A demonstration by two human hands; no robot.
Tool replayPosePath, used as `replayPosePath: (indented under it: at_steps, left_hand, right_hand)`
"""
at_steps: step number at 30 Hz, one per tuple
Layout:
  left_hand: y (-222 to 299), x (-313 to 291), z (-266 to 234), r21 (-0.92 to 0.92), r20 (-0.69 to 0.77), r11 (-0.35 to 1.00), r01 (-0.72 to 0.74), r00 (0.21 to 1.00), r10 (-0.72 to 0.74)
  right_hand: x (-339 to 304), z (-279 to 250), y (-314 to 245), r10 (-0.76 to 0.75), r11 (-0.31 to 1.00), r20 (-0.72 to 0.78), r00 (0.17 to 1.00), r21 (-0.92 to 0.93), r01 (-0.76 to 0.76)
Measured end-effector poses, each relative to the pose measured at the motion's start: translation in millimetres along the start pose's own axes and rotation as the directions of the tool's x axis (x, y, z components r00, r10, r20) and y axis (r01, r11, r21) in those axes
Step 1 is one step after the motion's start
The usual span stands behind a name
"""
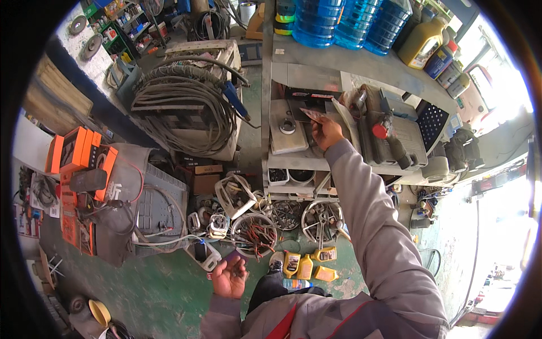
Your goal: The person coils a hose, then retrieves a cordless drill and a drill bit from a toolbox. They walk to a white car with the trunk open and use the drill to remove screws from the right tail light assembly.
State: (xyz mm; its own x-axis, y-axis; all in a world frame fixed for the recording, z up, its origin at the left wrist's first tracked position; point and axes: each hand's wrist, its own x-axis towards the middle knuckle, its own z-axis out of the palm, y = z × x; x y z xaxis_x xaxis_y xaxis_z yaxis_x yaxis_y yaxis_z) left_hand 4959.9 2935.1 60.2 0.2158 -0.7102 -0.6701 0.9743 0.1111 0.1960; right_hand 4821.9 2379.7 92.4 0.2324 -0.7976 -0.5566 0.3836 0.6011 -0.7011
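Note:
My right hand [327, 134] reaches into the shelf of the grey workbench, its fingers closed on the edge of a thin, flat packet [311, 114] with reddish and dark parts. Just left of that hand lies a pale flat box with a round metal ring [287, 126] on top. Behind are a dark box with red markings [307, 94] and some upright pale sheets [345, 120]. Low in front of my body, my left hand [230, 278] is turned palm up with curled fingers. Something small and dark seems to be in them, too small to name.
Blue liquid jugs [319, 22] and a yellow oil jug [422, 42] stand on the benchtop. Coiled cables [180, 113] hang on a machine to the left. Baskets of tools [254, 234] and yellow bottles [305, 266] sit on the green floor. Grey cases [389, 133] lie right of my right hand.

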Motion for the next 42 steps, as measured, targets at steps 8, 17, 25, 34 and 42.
replayPosePath:
  at_steps: [8, 17, 25, 34, 42]
  left_hand:
    - [5.5, 3.4, -3.3, -0.015, -0.045, 0.998, 0.061, 0.997, -0.062]
    - [-14.7, 47.3, 58.7, 0.039, 0.088, 0.985, 0.167, 0.982, -0.17]
    - [-41.6, 75.4, 162.1, 0.052, 0.461, 0.982, 0.184, 0.868, -0.187]
    - [-67.6, 92.4, 213.1, -0.005, 0.564, 0.951, 0.309, 0.786, -0.253]
    - [-84.9, 88.3, 192.1, 0.028, 0.526, 0.947, 0.32, 0.801, -0.286]
  right_hand:
    - [16.8, 0.7, -27.4, 0.132, 0.949, -0.063, 0.989, -0.282, -0.145]
    - [-90.2, -57.6, -25.5, -0.031, 0.92, 0.012, 0.999, -0.39, 0.033]
    - [-240.4, -57.3, 46.8, -0.01, 0.594, 0.597, 0.802, -0.642, 0.485]
    - [-284.1, -49.6, 47.8, -0.349, 0.159, 0.671, 0.654, -0.646, 0.747]
    - [-283.2, -57.5, 77.0, -0.378, -0.168, 0.772, 0.511, -0.6, 0.782]
